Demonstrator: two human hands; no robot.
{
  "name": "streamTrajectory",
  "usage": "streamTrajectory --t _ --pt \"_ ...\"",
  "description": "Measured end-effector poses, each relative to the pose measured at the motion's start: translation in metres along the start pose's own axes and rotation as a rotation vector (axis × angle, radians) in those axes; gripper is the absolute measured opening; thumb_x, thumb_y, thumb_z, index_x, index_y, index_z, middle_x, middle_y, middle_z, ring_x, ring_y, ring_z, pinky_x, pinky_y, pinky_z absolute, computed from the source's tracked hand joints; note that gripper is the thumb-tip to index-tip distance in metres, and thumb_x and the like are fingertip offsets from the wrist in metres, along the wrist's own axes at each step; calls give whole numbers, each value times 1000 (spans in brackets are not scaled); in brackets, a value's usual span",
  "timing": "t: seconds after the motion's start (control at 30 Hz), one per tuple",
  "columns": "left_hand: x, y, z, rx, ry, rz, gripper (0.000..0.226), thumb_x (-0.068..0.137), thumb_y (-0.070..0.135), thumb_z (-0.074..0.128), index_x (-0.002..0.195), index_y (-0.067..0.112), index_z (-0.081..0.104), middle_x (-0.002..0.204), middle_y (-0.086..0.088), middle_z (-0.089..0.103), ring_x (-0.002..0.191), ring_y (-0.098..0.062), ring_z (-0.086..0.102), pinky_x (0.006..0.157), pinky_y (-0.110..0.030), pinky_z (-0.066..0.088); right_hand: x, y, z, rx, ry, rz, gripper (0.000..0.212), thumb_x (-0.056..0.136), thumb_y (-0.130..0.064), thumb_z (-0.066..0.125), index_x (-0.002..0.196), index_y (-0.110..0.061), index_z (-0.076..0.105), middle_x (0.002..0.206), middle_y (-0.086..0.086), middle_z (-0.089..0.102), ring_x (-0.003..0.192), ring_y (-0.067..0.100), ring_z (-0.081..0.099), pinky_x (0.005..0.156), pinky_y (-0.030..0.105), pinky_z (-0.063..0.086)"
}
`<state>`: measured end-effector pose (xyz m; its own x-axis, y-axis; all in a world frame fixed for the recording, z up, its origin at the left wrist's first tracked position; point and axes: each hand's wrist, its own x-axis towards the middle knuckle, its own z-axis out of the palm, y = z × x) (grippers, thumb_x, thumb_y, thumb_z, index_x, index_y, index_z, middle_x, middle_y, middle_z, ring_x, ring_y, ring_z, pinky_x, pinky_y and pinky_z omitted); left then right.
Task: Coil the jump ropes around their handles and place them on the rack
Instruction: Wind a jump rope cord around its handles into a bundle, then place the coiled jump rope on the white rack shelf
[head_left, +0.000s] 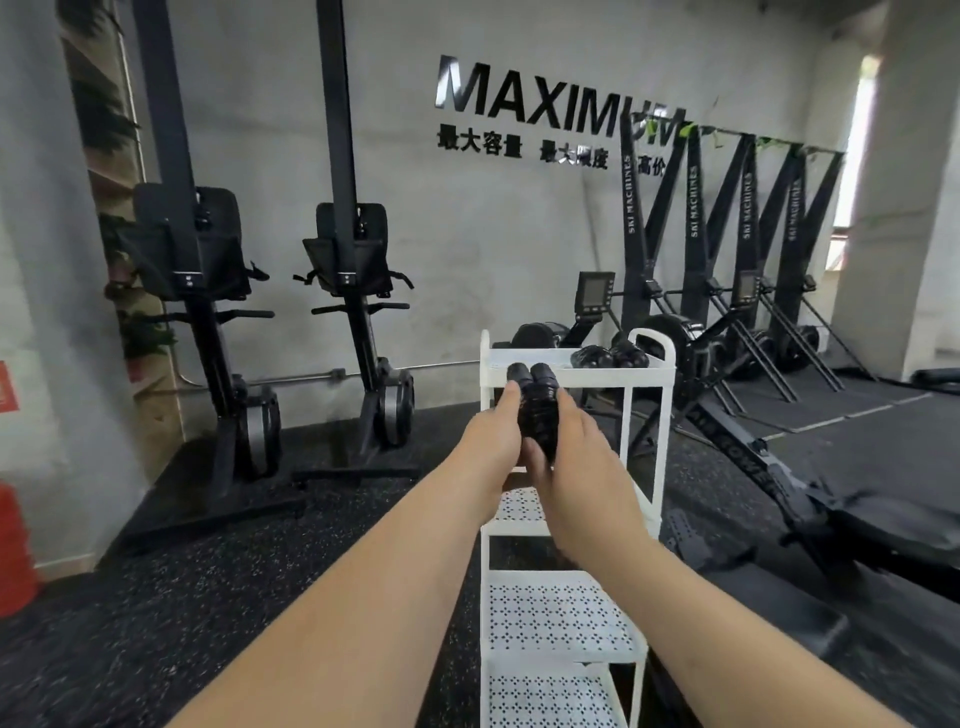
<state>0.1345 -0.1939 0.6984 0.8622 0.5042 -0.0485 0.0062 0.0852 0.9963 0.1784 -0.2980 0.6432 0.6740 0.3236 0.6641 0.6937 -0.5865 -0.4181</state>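
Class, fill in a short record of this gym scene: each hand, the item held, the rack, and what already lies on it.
left hand: grips the coiled jump rope from the left
right hand: grips the same bundle from the right
held item: black, wound round its handles, in front of the top shelf
rack: white, tiered, perforated shelves
on top shelf: black coiled ropes, right side
step: bundle apparently not yet released

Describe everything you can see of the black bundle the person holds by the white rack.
The jump rope is a glossy black bundle: two handles side by side, their rounded ends pointing up, with cord wound round them. It looks like plastic. The left hand and right hand grip it from either side, holding it in front of the top shelf of the rack, not yet set down.
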Motion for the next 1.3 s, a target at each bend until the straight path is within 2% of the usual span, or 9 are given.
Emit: streamTrajectory --t 0.13,0.27,0.37,0.5,0.67,0.8,0.93,1.1,1.3 --pt "24 20 11 86 -15 103 49 113 53 39 114 17 73 90 -2 76 84 -20 72 72 -29 61 58 12 -3 -83 -9 21 67 110 -51 38 165 -17 22 153 7 50 129 30 58 98 45 49" --pt "56 27 15 409 16 308 43 115 34 32 131 16 67 136 -13 68 115 -27 62 99 -37 47 122 29 5 -197 -42 58 68 110 -54 37 162 -11 25 145 15 54 122 36 62 88 44 49" --pt "78 26 11 767 6 461 48 114 28 29 157 21 49 157 -5 56 133 -29 57 111 -41 46 165 47 17 -268 -89 71 63 110 -53 38 153 -7 33 135 19 59 115 39 63 86 46 50" --pt "109 17 5 1177 38 615 51 107 26 44 158 20 42 154 -3 55 133 -28 54 112 -46 45 209 64 34 -409 -154 75 56 109 -54 39 135 -5 46 126 19 65 117 40 61 95 50 48" --pt "145 9 -2 1582 53 740 75 103 33 53 167 14 19 175 -2 20 164 -25 9 132 -47 14 245 80 57 -449 -217 141 62 108 -58 36 140 -6 49 136 19 64 139 38 47 118 53 30" --pt "162 -2 -4 1663 41 718 82 103 36 55 169 14 12 178 -6 13 165 -27 7 133 -51 9 254 90 68 -542 -406 222 49 108 -35 39 152 -16 46 155 15 47 152 41 27 126 61 16" --pt "167 -12 -6 1662 42 715 84 103 35 57 170 14 10 179 -7 4 166 -28 2 134 -50 8 258 91 71 -521 -435 343 58 100 -24 42 157 -12 41 166 15 34 158 38 14 128 59 9" --pt "156 -6 -10 1648 -14 695 88 104 37 57 171 15 5 180 -6 -2 166 -27 -3 135 -47 6 253 89 62 -488 -381 353 67 106 -45 40 162 -8 34 170 13 29 161 37 11 129 58 12" --pt "123 11 -23 1626 -22 677 88 104 37 58 171 14 7 180 -5 3 166 -25 1 133 -45 7 228 56 38 -449 -361 236 67 106 -56 34 153 -11 47 162 11 43 156 36 25 125 58 22"
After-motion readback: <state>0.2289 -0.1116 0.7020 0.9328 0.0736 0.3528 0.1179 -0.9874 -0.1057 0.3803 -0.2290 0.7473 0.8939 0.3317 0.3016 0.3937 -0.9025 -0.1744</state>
